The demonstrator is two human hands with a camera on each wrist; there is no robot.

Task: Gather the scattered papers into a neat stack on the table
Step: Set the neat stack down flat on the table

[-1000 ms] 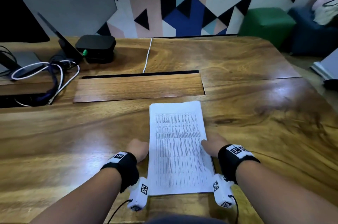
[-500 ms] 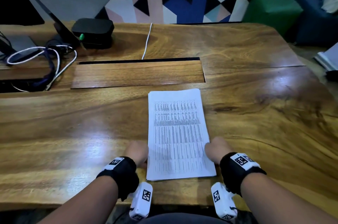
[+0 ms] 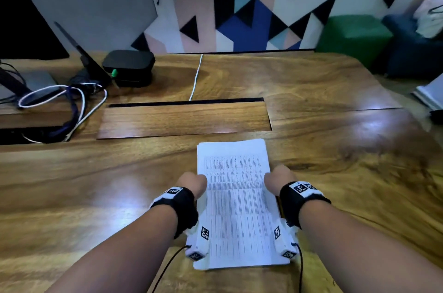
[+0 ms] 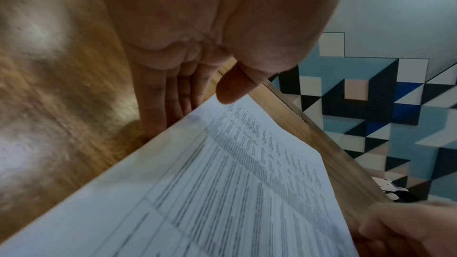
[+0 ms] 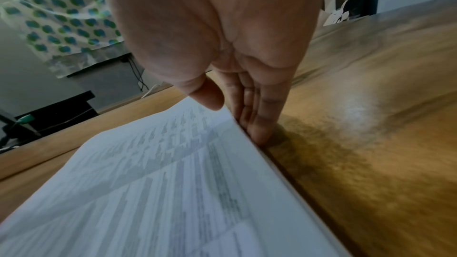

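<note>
The left hand (image 3: 191,185) clasps the left long edge of the paper stack (image 3: 236,206), thumb on the top sheet and straight fingers (image 4: 173,95) tucked under the edge. The right hand (image 3: 279,180) mirrors it on the right long edge, thumb on top, fingers (image 5: 257,116) down along the side with their tips at the tabletop (image 3: 119,185). The stack's near end looks lifted slightly off the wood; how far is hard to tell.

The stack appears already gathered, so the step in hand is likely squaring and setting it down. To do that well, both hands should press inward evenly, keep the long edges parallel, and lower the sheets flat so none slide out.

Beyond the stack's far short edge lies a wooden panel (image 3: 184,119) set in the tabletop, close but not touching. Cables (image 3: 79,106) and a black box (image 3: 129,65) sit well off to the stack's far left. Bare wood flanks the stack on both sides, leaving room to shift it.
</note>
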